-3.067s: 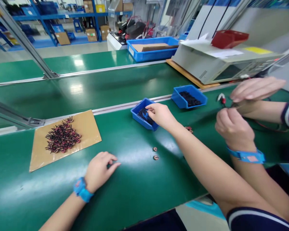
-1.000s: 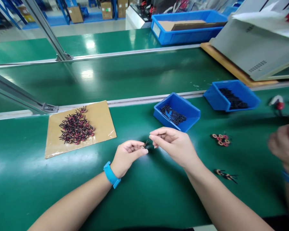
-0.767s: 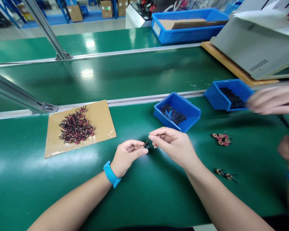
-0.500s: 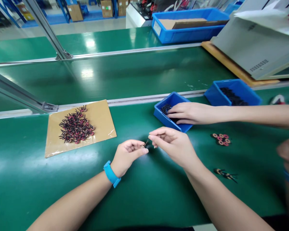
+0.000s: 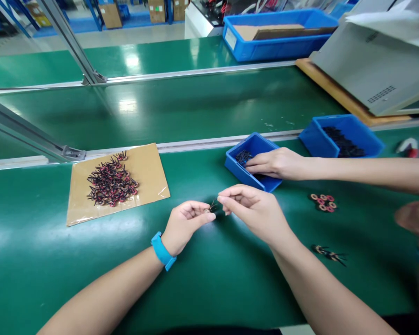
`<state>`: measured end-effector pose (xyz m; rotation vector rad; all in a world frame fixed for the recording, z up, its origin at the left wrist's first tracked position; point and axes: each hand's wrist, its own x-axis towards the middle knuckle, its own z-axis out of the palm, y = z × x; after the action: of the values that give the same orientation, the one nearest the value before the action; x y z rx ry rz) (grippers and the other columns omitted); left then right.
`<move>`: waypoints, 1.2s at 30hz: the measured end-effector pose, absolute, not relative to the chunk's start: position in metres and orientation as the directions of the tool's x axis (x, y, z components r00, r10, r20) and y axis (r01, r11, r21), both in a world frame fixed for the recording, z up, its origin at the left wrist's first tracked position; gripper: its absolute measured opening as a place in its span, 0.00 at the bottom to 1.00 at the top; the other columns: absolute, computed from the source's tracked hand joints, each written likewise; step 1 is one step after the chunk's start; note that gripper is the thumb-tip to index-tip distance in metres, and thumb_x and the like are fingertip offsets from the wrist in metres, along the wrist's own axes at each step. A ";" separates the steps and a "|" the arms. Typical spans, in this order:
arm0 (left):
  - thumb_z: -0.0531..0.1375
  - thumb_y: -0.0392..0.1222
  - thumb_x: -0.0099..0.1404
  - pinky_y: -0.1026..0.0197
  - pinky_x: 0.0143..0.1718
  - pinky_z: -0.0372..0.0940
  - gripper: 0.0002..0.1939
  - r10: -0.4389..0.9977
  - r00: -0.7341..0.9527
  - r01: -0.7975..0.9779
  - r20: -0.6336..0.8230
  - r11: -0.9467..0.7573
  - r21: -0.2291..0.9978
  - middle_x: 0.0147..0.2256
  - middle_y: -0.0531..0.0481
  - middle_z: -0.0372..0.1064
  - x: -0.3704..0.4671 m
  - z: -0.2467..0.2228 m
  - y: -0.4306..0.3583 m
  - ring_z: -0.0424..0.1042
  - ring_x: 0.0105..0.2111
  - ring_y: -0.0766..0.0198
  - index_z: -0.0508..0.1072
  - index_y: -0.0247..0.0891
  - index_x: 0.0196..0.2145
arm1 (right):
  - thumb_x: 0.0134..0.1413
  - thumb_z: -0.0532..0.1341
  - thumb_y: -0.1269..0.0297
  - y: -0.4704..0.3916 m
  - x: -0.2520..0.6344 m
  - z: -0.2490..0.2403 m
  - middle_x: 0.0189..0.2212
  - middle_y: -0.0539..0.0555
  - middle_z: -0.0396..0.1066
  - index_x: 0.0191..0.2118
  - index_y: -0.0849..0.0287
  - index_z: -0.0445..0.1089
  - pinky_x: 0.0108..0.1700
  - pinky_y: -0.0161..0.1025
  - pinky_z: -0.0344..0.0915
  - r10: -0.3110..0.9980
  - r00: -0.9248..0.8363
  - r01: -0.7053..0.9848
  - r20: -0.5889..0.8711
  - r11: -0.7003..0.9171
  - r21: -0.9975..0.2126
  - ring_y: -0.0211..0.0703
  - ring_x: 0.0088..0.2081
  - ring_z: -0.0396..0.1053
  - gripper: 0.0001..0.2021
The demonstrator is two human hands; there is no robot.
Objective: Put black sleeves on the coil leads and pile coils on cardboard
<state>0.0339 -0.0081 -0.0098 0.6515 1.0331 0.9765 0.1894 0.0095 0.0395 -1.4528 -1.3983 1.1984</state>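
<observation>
A small ring coil with thin wire leads (image 5: 207,210) is pinched between the thumb and fingers of my left hand (image 5: 183,225), which wears a teal wristband. My right hand (image 5: 254,209) is closed in a pinch at the tip of one lead; any small piece between its fingertips is too small to make out. Just beyond is a blue bin (image 5: 239,170) of small black tubes, with a co-worker's hand (image 5: 282,164) reaching into it. To the left, a pile of coils with black-sleeved leads (image 5: 111,184) lies on a cardboard sheet (image 5: 152,174).
Pink and tan rings (image 5: 323,203) and a few sleeved coils (image 5: 330,254) lie on the green table at right. A second blue bin (image 5: 361,135) holds black pieces. A metal post (image 5: 71,44), grey machine (image 5: 377,70) and large blue tray (image 5: 279,46) stand behind.
My right fingertips have shifted slightly right and the coil's leads show more spread. The co-worker's hand has moved a little to the right in the bin. The view has shifted slightly.
</observation>
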 end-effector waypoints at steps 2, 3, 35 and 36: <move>0.71 0.41 0.41 0.63 0.31 0.62 0.16 0.897 0.179 -0.356 -0.404 0.442 0.823 0.24 0.53 0.70 0.034 -0.009 -0.008 0.66 0.25 0.71 0.75 0.34 0.28 | 0.45 0.65 0.62 0.009 0.190 0.040 0.20 0.49 0.71 0.27 0.60 0.71 0.25 0.33 0.67 0.991 -0.056 0.261 -0.118 -0.100 -0.960 0.34 0.21 0.68 0.07; 0.71 0.40 0.41 0.63 0.31 0.62 0.15 0.897 0.179 -0.361 -0.404 0.442 0.821 0.24 0.53 0.70 0.034 -0.009 -0.008 0.66 0.25 0.71 0.75 0.34 0.28 | 0.45 0.65 0.61 0.010 0.190 0.040 0.20 0.49 0.70 0.27 0.60 0.71 0.25 0.33 0.67 0.990 -0.061 0.258 -0.124 -0.105 -0.960 0.34 0.21 0.67 0.07; 0.70 0.43 0.44 0.61 0.32 0.63 0.16 0.898 0.232 -0.316 -0.374 0.433 0.844 0.25 0.51 0.71 0.033 -0.013 -0.008 0.66 0.25 0.70 0.78 0.35 0.33 | 0.40 0.66 0.48 0.015 0.198 0.034 0.16 0.50 0.68 0.25 0.60 0.70 0.23 0.34 0.64 0.949 -0.198 0.193 -0.247 -0.209 -0.959 0.35 0.19 0.65 0.18; 0.70 0.43 0.45 0.61 0.32 0.62 0.16 0.898 0.231 -0.306 -0.375 0.433 0.848 0.25 0.51 0.71 0.033 -0.013 -0.008 0.65 0.25 0.69 0.78 0.35 0.33 | 0.40 0.66 0.48 0.015 0.199 0.034 0.16 0.50 0.68 0.25 0.60 0.70 0.23 0.34 0.63 0.949 -0.202 0.198 -0.243 -0.204 -0.959 0.35 0.19 0.65 0.18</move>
<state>0.0328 -0.0081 -0.0127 0.7208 1.0076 0.9335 0.1987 0.0146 0.0336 -1.3978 -1.3963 1.4648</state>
